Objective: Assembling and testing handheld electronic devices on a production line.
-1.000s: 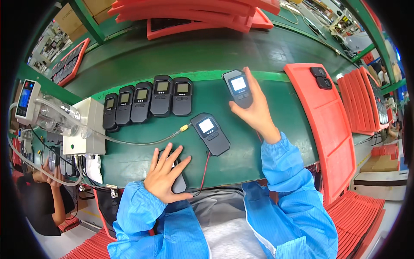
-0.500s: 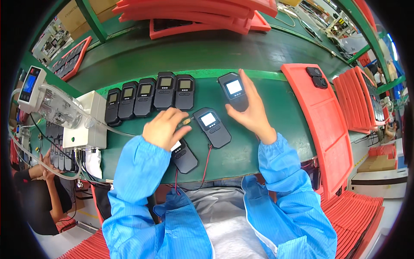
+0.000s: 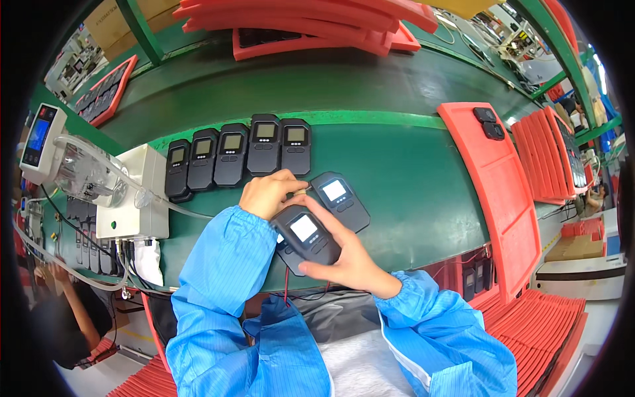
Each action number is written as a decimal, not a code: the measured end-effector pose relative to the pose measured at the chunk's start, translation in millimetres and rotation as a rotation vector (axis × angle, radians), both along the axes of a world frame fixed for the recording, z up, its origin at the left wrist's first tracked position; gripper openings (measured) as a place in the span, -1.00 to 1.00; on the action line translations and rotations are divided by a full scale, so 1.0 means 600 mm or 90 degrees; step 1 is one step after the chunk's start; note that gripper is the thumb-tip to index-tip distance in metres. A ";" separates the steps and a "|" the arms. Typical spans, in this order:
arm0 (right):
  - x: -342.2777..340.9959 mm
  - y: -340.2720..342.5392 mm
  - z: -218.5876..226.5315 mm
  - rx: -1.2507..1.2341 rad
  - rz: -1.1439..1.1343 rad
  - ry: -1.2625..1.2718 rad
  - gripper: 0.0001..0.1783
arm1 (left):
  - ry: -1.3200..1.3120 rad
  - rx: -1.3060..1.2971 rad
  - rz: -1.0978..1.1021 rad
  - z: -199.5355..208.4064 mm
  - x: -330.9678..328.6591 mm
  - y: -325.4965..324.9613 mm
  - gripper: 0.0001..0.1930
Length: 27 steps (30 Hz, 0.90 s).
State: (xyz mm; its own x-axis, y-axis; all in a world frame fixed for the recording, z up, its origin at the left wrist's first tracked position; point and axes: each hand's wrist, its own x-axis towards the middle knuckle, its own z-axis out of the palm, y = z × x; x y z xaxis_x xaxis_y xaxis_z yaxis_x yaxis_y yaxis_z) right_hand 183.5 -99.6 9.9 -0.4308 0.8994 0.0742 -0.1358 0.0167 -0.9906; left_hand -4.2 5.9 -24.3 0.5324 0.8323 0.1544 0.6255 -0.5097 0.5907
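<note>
My right hand (image 3: 354, 258) grips a dark handheld meter (image 3: 319, 246) with a lit white screen, tilted in front of my left hand. My left hand (image 3: 266, 193) is closed in a pinch at that meter's top end, on a small brass-coloured piece (image 3: 301, 191) that my fingers mostly hide. Just to the right, a second lit meter (image 3: 352, 213) lies on the green bench. Beneath the held one, a third meter (image 3: 287, 262) is largely covered. A red wire (image 3: 286, 286) runs down from there over the bench's front edge.
Several dark meters (image 3: 266, 147) with unlit screens stand in a row behind my left hand. A white box (image 3: 135, 215) with tubing and a screened device (image 3: 45, 140) are at left. Red trays (image 3: 486, 178) lie at right and far back. Another person's arm (image 3: 79, 308) shows at lower left.
My right hand has brought its meter left and nearer to me, up against my left hand. The second lit meter now sits slightly farther right in the picture.
</note>
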 end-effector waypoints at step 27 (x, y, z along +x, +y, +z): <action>0.067 0.073 0.006 0.284 -0.090 -0.462 -0.03 | 0.023 0.116 0.038 0.015 0.010 -0.021 -0.77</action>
